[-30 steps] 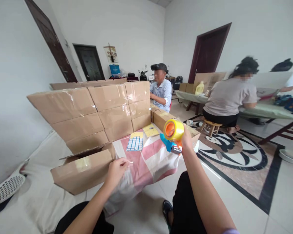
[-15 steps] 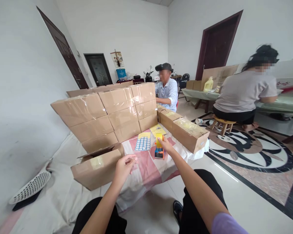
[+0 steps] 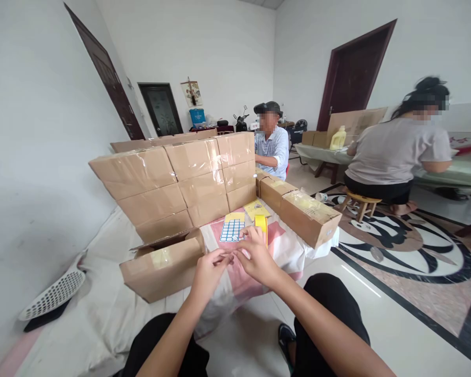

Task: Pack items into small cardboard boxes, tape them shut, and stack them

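Observation:
My left hand (image 3: 211,268) and my right hand (image 3: 258,257) meet over the front of the table, fingertips pinched close together. Whatever lies between them is too small to make out. Just behind my right hand stands a yellow tape dispenser (image 3: 261,222), its lower part covered by that hand. Past my fingers lies a sheet of blue-bordered labels (image 3: 231,230), one corner hidden. Beyond it rests a yellow card (image 3: 256,209). Left of my left hand is an open cardboard box (image 3: 160,269).
Stacked cardboard boxes (image 3: 200,178) form a wall at the back of the table, with a row of boxes (image 3: 310,215) along the right. A white perforated object (image 3: 55,296) lies far left. One person (image 3: 272,144) sits behind the boxes, another (image 3: 400,141) on a stool at right.
My right hand has let go of the tape dispenser and come left and nearer to my left hand, fingertips now together. The view has shifted slightly.

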The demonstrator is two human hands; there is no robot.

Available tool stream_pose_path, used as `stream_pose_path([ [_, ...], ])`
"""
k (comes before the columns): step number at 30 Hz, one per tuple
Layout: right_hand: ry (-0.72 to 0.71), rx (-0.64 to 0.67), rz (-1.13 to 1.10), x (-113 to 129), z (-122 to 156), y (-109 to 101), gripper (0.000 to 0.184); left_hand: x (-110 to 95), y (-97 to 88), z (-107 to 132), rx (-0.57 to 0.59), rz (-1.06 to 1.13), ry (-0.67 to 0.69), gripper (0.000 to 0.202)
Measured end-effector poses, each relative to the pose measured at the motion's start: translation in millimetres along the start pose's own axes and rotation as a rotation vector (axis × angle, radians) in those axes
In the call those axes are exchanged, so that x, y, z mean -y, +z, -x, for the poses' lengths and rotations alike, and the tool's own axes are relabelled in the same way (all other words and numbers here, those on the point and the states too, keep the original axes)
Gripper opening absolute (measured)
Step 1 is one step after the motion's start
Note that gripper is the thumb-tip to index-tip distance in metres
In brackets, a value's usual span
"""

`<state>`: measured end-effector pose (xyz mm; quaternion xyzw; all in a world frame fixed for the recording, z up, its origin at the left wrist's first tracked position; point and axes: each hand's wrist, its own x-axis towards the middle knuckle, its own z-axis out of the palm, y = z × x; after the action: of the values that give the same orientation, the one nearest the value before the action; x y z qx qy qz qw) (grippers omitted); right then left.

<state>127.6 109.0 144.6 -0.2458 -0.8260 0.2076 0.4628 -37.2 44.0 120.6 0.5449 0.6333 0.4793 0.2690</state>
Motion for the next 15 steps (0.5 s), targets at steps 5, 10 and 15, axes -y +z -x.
stream_pose_path([
  [5,0.051,-0.095,-0.134,29,-18,-44,0.016,-2,-45.4,3,-0.209,-0.415,-0.031,0.035],
  [10,0.048,0.166,-0.339,59,-57,-55,0.015,6,-108.2,-9,-0.645,-0.777,0.108,0.043],
  [15,0.11,0.513,-0.499,71,-106,7,0.008,30,-127.5,-13,-0.266,-0.928,-0.103,0.043],
])
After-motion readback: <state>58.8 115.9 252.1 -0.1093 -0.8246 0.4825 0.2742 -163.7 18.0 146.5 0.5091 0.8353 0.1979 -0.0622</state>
